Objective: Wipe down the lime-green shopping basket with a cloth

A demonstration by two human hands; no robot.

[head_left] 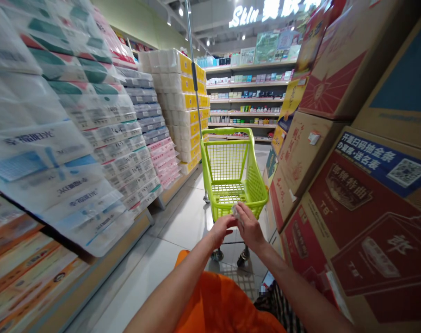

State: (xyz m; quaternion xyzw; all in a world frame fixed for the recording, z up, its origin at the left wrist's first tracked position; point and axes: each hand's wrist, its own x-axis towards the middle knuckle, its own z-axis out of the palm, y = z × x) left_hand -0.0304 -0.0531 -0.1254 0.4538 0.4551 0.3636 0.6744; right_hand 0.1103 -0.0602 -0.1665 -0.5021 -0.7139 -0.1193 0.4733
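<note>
A small crumpled white piece, perhaps tissue (235,211), is pinched in the fingers of my right hand (248,229). My left hand (223,227) meets it from the left, thumb and fingers apart, fingertips partly hidden at the right hand. Both hands are in front of the near end of a lime-green shopping cart (227,161). No goods show in the cart's basket, and its black-and-grey wheels (243,257) rest on the tiled floor. I cannot tell whether either hand touches the cart.
Wrapped paper packs (108,134) and yellow-and-white roll packs (186,101) are stacked along the left. Cardboard cartons (363,212) line the right closely. A thin metal pole (195,88) rises beside the cart. Shelves of small boxes and bottles (247,95) stand ahead.
</note>
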